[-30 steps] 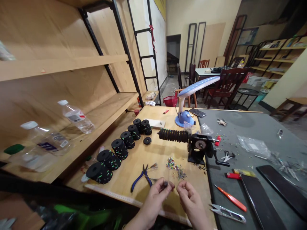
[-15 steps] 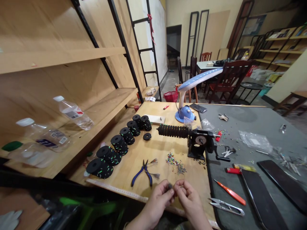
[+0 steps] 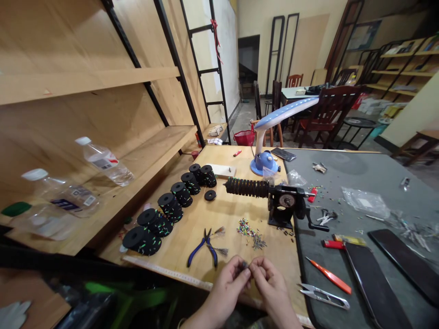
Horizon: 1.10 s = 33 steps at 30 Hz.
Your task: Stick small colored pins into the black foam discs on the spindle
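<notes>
Close together at the front of the wooden table, my left hand [image 3: 230,284] and my right hand [image 3: 269,282] are both closed. Between thumb and fingers my left hand pinches a small dark piece [image 3: 244,265], too small to name. The right fingertips press together right beside it, and what they hold is hidden. Just beyond the hands lie a heap of colourful beads [image 3: 244,227] and a small pile of thin grey metal pieces [image 3: 259,241]. To the left, blue-handled pliers [image 3: 206,249] rest with their handles spread.
Black foam spools [image 3: 142,240] line the table's left side. A hand-cranked winder [image 3: 284,201] carries a row of black discs, with a blue lamp [image 3: 263,162] behind. On the grey mat at right lie thread snips [image 3: 325,297], an orange-handled tool [image 3: 329,275] and a phone [image 3: 404,260].
The hands stay almost in the same place, with only a slight shift of the fingers around the small dark piece. Everything on the table is unchanged.
</notes>
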### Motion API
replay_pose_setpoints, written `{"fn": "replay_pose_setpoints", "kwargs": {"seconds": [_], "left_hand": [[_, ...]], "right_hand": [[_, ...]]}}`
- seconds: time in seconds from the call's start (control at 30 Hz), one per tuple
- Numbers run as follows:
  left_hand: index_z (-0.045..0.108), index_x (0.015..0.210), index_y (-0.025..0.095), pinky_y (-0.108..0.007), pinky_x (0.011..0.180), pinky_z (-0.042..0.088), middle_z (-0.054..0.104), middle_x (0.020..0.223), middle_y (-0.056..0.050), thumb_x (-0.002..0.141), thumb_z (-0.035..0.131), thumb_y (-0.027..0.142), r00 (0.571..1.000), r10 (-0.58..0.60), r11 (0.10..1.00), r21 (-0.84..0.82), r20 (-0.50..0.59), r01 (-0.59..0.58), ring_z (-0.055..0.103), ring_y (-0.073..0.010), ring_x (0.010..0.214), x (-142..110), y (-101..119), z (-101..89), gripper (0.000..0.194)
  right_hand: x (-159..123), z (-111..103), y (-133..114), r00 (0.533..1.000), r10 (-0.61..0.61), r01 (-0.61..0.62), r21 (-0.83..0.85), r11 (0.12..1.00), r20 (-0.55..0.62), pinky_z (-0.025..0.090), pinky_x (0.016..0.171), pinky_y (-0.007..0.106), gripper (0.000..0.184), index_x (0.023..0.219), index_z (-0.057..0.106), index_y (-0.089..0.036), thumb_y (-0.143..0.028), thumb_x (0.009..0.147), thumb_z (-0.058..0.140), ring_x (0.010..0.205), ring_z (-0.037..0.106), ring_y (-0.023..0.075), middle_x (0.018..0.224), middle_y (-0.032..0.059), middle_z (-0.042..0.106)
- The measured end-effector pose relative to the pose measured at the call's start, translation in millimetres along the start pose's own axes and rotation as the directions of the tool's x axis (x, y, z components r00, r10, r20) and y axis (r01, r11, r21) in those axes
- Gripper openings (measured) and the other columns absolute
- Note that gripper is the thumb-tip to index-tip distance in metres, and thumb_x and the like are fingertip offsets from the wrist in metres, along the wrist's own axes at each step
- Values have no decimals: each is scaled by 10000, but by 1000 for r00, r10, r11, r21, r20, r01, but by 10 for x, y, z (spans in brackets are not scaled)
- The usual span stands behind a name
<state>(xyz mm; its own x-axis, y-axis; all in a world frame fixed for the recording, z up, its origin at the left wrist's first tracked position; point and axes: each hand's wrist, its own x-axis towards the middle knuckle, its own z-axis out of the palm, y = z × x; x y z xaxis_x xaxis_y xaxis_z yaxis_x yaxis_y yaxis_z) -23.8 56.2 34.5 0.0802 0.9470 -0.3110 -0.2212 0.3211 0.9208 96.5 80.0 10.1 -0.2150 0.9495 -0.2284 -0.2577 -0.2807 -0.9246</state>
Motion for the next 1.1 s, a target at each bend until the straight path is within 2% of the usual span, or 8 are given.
{"fn": "replay_pose_setpoints", "kwargs": {"seconds": [0.17,0.37,0.57,0.8,0.93,1.1], "left_hand": [[486,778,184,-227,589,344,493,693,42,787,634,398,999,7,1000,-9,-48,-7,432,-106,633,17,-35,0,261],[456,746,197,-215,566,321,493,678,52,736,674,445,993,-4,996,-84,-116,-6,427,-100,613,35,-96,6,330],[463,755,194,-211,565,318,497,671,50,743,672,439,992,-2,994,-105,-128,-12,424,-100,617,47,-125,-14,323],[478,776,187,-228,605,354,493,683,38,779,642,441,989,63,998,-22,-135,-67,433,-110,632,47,-134,-40,303],[470,768,192,-232,616,361,486,677,38,795,627,449,988,81,997,2,-132,-81,435,-118,640,44,-110,-38,303],[471,758,192,-238,624,365,478,673,35,806,609,466,987,108,992,70,-118,-101,434,-125,643,37,-85,-34,311]], "right_hand": [[1,-9,15,999,9,-10,-18,1000,-38,378,498,226,471,684,557,-173,-624,644,688,506,480,122,551,-39,530],[-73,-33,-54,993,-46,32,-124,992,-110,286,446,211,398,657,522,-196,-560,668,681,458,354,93,507,-84,410],[-143,-26,-89,999,-32,24,-196,980,-38,261,471,225,319,637,501,-202,-476,703,651,472,317,99,517,-84,378],[-148,-52,-13,1000,-12,17,-208,978,24,243,479,221,286,666,487,-203,-445,752,614,483,293,98,529,-88,368],[-144,-53,18,1000,-12,15,-196,981,16,231,472,218,280,661,488,-201,-431,748,621,476,280,93,518,-91,362],[-142,-2,-69,1000,26,-28,-165,986,-15,229,458,214,320,629,493,-201,-466,689,660,457,282,88,497,-89,371]]}}
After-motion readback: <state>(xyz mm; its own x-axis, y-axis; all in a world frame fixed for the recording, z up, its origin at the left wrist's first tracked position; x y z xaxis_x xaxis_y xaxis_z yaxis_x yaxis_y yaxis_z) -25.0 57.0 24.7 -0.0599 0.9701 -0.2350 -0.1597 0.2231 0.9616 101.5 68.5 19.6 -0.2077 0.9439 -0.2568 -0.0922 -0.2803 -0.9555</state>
